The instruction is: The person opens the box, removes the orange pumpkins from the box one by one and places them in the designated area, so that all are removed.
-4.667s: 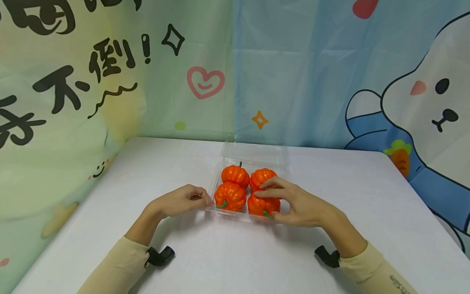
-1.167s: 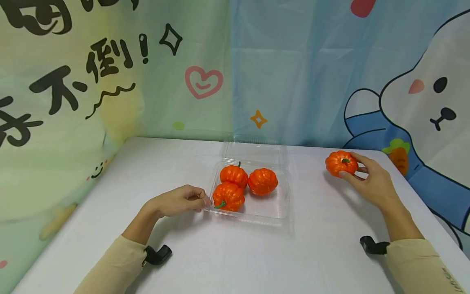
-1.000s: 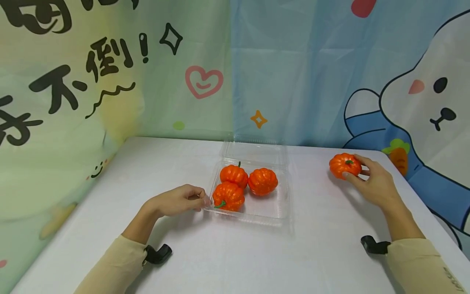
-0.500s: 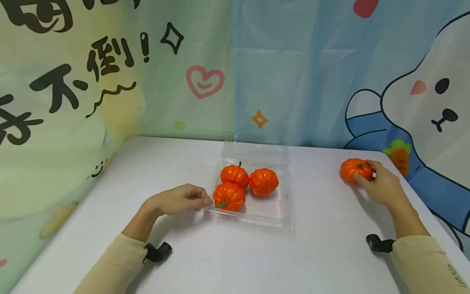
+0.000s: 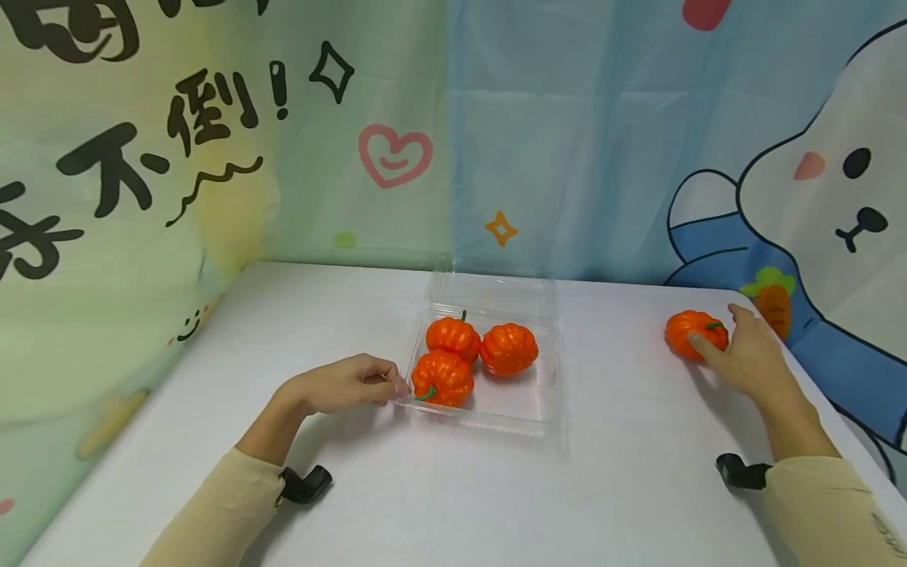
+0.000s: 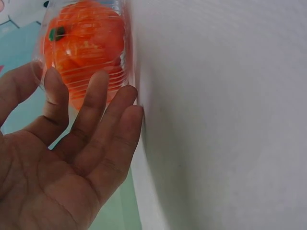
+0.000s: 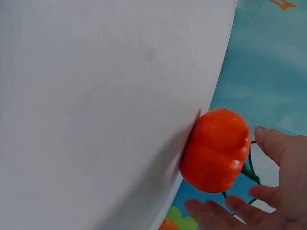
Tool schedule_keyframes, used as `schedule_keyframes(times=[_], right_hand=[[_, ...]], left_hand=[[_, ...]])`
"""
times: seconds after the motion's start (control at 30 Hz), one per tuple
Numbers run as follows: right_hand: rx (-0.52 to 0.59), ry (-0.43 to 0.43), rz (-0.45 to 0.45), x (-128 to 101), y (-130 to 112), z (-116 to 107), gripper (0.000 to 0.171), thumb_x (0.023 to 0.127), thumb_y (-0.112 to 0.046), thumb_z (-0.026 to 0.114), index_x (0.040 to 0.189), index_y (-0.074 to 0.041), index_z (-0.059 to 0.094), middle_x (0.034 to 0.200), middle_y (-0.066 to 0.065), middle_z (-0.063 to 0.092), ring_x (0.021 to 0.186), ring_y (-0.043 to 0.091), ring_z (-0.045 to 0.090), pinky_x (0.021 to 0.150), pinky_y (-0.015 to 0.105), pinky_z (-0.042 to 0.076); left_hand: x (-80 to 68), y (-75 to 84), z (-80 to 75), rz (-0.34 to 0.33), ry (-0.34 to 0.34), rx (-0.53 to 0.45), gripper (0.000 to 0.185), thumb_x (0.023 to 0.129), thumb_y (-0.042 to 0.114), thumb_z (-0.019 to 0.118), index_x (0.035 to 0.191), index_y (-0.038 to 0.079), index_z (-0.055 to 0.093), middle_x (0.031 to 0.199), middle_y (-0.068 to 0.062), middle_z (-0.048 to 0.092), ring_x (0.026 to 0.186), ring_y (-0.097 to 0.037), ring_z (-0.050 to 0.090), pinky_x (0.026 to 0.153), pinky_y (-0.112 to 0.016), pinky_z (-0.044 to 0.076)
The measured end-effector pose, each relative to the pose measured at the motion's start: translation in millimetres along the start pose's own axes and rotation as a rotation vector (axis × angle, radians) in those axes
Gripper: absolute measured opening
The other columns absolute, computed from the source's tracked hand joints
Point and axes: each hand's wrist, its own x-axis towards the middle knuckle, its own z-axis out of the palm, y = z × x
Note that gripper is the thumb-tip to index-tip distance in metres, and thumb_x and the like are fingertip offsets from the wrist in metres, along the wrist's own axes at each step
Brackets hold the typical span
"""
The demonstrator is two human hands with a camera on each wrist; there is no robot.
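A clear plastic clamshell box (image 5: 516, 402) lies with its lid (image 5: 496, 293) folded back, holding three orange toy pumpkins: one back left (image 5: 452, 337), one front left (image 5: 442, 378), one back right (image 5: 509, 350). At the box's front left corner my left hand (image 5: 347, 384) pinches the rim between thumb and index finger; the left wrist view shows a pumpkin (image 6: 86, 43) through the clear wall. Another pumpkin (image 5: 690, 335), green stem toward the hand, rests on the table at the far right. Around it my right hand (image 5: 751, 358) has its fingers spread; in the right wrist view they stand apart from the pumpkin (image 7: 216, 148).
The white table (image 5: 453, 496) ends at a printed cloth backdrop (image 5: 567, 142) behind and at the left. The table's right edge runs close beside my right hand. A black wrist mount (image 5: 306, 485) sits on my left sleeve, and a similar mount (image 5: 741, 471) on the right.
My right hand took the front right pumpkin out of the box, carried it to the far right, set it down and loosened its fingers. My left hand has stayed at the box corner.
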Motion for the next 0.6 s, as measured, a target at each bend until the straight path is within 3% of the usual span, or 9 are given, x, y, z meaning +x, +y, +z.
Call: schedule_keyframes(times=[0.3,0.47,0.6], right_hand=[[-0.007,0.093,-0.13,-6.2,-10.3,-9.7,0.081,0.101,-0.035,0.063,0.152,0.014,0.024,0.143,0.046,0.027,0.128,0.063,0.026,0.099,0.08,0.032],[-0.027,0.151,-0.174,-10.2,-25.6,-4.7,0.069,0.096,-0.023,0.066,0.145,0.014,0.036,0.14,0.045,0.033,0.124,0.063,0.027,0.094,0.076,0.031],[-0.004,0.169,-0.197,-11.9,-42.6,-0.7,0.07,0.096,-0.027,0.068,0.146,0.011,0.038,0.144,0.042,0.034,0.129,0.063,0.027,0.098,0.078,0.031]], left_hand=[[-1.3,-1.5,-0.9,0.006,0.001,-0.01,0.028,0.104,0.027,0.058,0.101,0.0,0.068,0.111,-0.006,0.07,0.109,-0.026,0.06,0.097,-0.041,0.052],[-2.4,-0.1,-0.8,0.017,0.0,-0.018,0.028,0.104,0.025,0.058,0.102,-0.001,0.067,0.112,-0.006,0.07,0.109,-0.025,0.059,0.098,-0.042,0.052],[-3.9,1.0,-1.9,0.018,-0.001,-0.02,0.027,0.105,0.025,0.058,0.101,-0.001,0.067,0.111,-0.005,0.07,0.109,-0.026,0.059,0.099,-0.041,0.052]])
